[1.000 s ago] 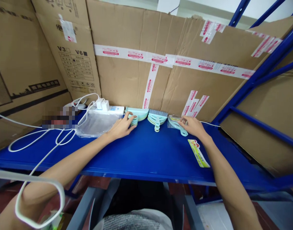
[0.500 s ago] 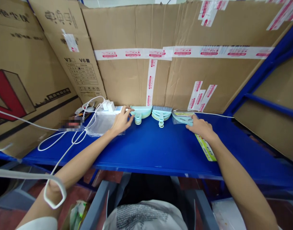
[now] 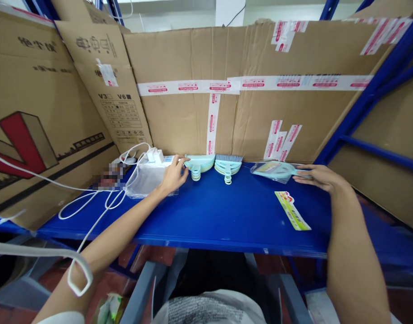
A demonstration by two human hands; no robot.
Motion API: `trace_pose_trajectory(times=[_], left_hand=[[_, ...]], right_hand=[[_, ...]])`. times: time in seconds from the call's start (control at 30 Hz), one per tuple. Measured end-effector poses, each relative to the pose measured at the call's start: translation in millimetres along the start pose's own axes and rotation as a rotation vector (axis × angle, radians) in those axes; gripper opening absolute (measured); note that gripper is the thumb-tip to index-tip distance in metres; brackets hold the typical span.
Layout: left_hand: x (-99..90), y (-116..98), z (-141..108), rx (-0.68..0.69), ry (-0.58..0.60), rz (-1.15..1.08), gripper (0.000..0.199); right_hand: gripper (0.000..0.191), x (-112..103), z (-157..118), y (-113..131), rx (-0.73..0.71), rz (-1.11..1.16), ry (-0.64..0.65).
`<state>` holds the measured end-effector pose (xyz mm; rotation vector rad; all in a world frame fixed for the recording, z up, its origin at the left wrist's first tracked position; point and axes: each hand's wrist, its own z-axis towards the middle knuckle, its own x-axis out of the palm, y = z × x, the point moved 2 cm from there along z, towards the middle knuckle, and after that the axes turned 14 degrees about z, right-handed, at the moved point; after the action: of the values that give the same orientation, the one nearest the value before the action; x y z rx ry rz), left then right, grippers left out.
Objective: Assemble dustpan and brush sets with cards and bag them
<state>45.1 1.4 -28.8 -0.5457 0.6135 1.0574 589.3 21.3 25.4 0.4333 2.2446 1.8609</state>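
Note:
My right hand (image 3: pixel 319 177) grips the handle end of a light-blue dustpan (image 3: pixel 275 169) in a clear plastic bag, on the right side of the table. My left hand (image 3: pixel 175 174) has its fingers apart, and the index fingertip is at the left corner of a stack of pale green-blue dustpans (image 3: pixel 200 164). Beside that stack, handles toward me, lies a pile of hand brushes (image 3: pixel 228 166) with grey bristles. Clear plastic bags (image 3: pixel 147 180) lie under and left of my left hand. A yellow-green card label (image 3: pixel 292 210) rests on the table nearer to me.
The blue table (image 3: pixel 223 216) is backed by a tall cardboard sheet (image 3: pixel 179 121) with tape strips. White cables (image 3: pixel 91 211) and a charger (image 3: pixel 155 155) occupy the left side. Blue frame bars (image 3: pixel 378 153) stand at the right.
My right hand has moved right along the bagged dustpan to its handle, pulling the dustpan slightly right and uncovering the card label. My left hand stays by the stack; the view has tilted up.

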Motion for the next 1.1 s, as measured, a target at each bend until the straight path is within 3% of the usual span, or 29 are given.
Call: trace_pose_trajectory(times=[0.1,0.23,0.37,0.47,0.6,0.8,1.1], left_hand=[[3.0,-0.1,-0.4,0.017,-0.012,-0.014,0.03],[4.1,-2.2,-1.0,0.054,-0.06,-0.025,0.029],[1.7,-7.9,-2.3,0.096,-0.117,-0.047,0.028],[-3.8,-17.7,-3.5,0.16,-0.19,-0.069,0.029],[-14.8,-39.5,-6.6,0.328,-0.268,-0.041,0.029],[-24.0,-69.9,-16.9,0.628,-0.228,-0.053,0.036],[-27.2,-85.1,-25.9,0.768,-0.221,-0.01,0.044]], right_hand=[[0.023,-17.6,6.1,1.4,-0.035,0.15,-0.064],[0.027,-24.3,13.7,4.0,-0.109,0.241,-0.162],[0.027,-17.7,14.3,8.0,-0.16,0.311,-0.163],[0.025,-1.5,8.5,9.3,-0.178,0.34,-0.085],[0.017,41.1,-8.1,1.9,-0.137,0.333,0.119],[0.01,106.9,-41.2,-21.8,-0.1,0.303,0.436],[0.015,129.1,-57.3,-36.5,-0.156,0.293,0.562]])
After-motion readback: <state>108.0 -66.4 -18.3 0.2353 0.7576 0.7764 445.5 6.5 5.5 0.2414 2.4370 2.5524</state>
